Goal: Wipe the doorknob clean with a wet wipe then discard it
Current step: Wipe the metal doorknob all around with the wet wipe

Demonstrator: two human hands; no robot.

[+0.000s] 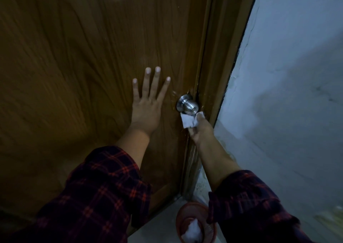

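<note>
A round steel doorknob [187, 105] sticks out of the brown wooden door [83, 57] near its right edge. My right hand [199, 131] is below the knob and grips a white wet wipe [189, 121], pressed against the knob's underside. To the left of the knob, my left hand [146, 105] lies flat on the door with its fingers spread and holds nothing. Both arms wear red and dark plaid sleeves.
The door frame [217, 66] runs along the right of the door, with a pale painted wall [287, 94] beyond it. On the floor below my right arm stands a reddish round bin [185, 216] with white crumpled material inside.
</note>
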